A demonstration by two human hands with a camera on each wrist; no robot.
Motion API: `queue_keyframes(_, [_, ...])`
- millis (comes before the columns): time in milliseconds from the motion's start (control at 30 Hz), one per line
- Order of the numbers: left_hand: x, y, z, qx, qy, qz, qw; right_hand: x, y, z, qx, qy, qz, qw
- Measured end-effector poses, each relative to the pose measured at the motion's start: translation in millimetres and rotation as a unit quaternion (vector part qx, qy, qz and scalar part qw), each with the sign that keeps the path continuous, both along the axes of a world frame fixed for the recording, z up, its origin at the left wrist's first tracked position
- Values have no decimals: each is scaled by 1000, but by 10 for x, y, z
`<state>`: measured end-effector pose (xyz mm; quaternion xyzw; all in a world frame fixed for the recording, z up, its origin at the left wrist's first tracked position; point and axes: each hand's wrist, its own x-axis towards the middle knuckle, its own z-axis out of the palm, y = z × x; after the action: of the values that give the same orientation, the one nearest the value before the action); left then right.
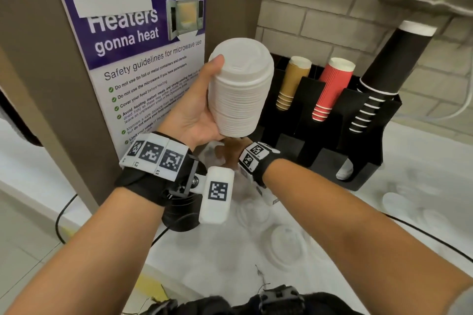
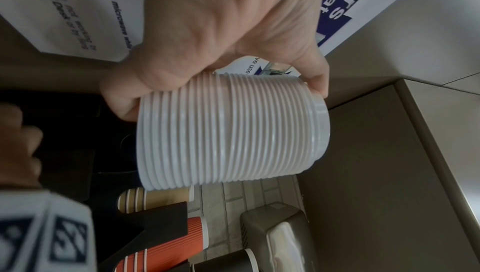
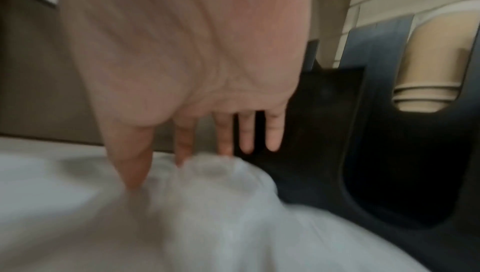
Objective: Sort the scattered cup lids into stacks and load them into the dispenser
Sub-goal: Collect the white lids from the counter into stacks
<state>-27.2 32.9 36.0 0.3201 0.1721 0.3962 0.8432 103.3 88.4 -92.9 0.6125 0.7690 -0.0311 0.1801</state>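
Note:
My left hand [image 1: 197, 110] grips a tall stack of white cup lids [image 1: 239, 87] held up in front of the poster; the left wrist view shows the stack [image 2: 233, 131] with thumb and fingers curled round it. Below the stack, my right hand [image 1: 230, 152] reaches down with straight fingers [image 3: 246, 133] onto a blurred white lid [image 3: 215, 172] lying on the counter beside the black dispenser [image 1: 368, 151]. Several loose white lids [image 1: 286, 245] lie scattered on the white counter.
The dispenser holds slanted stacks of brown cups [image 1: 291, 82], red cups [image 1: 331, 87] and black cups [image 1: 381, 77]. A poster [image 1: 138, 59] hangs on the brown panel at left. A black cable [image 1: 61, 217] trails off the counter edge. Brick wall behind.

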Motion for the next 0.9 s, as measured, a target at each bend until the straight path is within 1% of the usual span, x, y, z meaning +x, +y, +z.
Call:
queue_keyframes(33, [1, 1, -13, 3, -3, -7, 1000, 40, -59, 21, -18, 1, 3, 1000])
queue_keyframes(100, [15, -7, -22, 20, -8, -27, 999, 188, -165, 50, -39, -36, -11, 999])
queue_keyframes(133, [23, -13, -20, 29, -9, -35, 999, 235, -243, 145, -62, -57, -24, 996])
queue_keyframes(167, [33, -21, -15, 33, -7, -41, 999, 295, -310, 235, -84, -44, -31, 995])
queue_keyframes(200, [39, -20, -11, 28, -8, -44, 999, 356, -367, 352, -84, 1, -36, 996])
queue_keyframes(233, [44, -18, -3, 17, -11, -42, 999, 429, -413, 450, -64, 110, -45, 991])
queue_keyframes(267, [49, -12, 1, 5, -16, -36, 999, 494, -486, 575, -40, 246, -79, 965])
queue_keyframes(300, [55, -5, 4, -8, -18, -29, 999, 559, -568, 679, -28, 407, -129, 904])
queue_keyframes(333, [63, 8, 5, -16, -12, -23, 1000, 587, -674, 757, -34, 564, -170, 808])
queue_keyframes(367, [75, 13, 6, -19, 0, -16, 1000, 610, -771, 795, -59, 700, -185, 687])
queue_keyframes(400, [89, 19, 6, -18, 17, -11, 1000, 617, -861, 805, -89, 798, -183, 567])
queue_keyframes(433, [107, 6, 7, -17, 36, -8, 999, 620, -936, 796, -109, 857, -168, 475])
queue_keyframes(467, [127, -13, 2, -17, 57, -1, 998, 610, -999, 789, -117, 890, -148, 416])
queue_keyframes(500, [148, -51, 6, -19, 77, 11, 997, 595, -1038, 782, -117, 905, -136, 386])
queue_keyframes(533, [177, -79, 11, -16, 100, 26, 995, 575, -1066, 766, -110, 914, -132, 368])
queue_keyframes(567, [216, -114, 17, 2, 129, 46, 991, 547, -1090, 745, -96, 919, -136, 357])
queue_keyframes(600, [260, -151, 24, 37, 173, 76, 981, 516, -1103, 717, -78, 922, -141, 353])
queue_keyframes(633, [298, -181, 29, 80, 237, 126, 960, 488, -1115, 691, -60, 922, -150, 353])
queue_keyframes(667, [321, -202, 29, 134, 314, 199, 919, 466, -1136, 666, -42, 920, -162, 354])
queue_keyframes(700, [321, -217, 21, 205, 384, 268, 859, 458, -1155, 642, -25, 917, -176, 357])
queue_keyframes(733, [307, -222, 11, 295, 436, 322, 787, 452, -1175, 616, -11, 913, -190, 361])
queue_keyframes(767, [280, -243, 25, 386, 475, 353, 707, 437, -1195, 601, 0, 909, -201, 366])
queue_keyframes(800, [241, -250, 32, 459, 507, 359, 635, 415, -1215, 579, 8, 905, -210, 371])
queue_keyframes(833, [201, -258, 42, 509, 535, 345, 580, 380, -1233, 554, 13, 900, -222, 375])
queue_keyframes(867, [170, -246, 43, 536, 560, 322, 544, 335, -1242, 524, 17, 895, -235, 380])
queue_keyframes(900, [146, -248, 57, 546, 584, 295, 524, 279, -1247, 488, 18, 888, -250, 386])
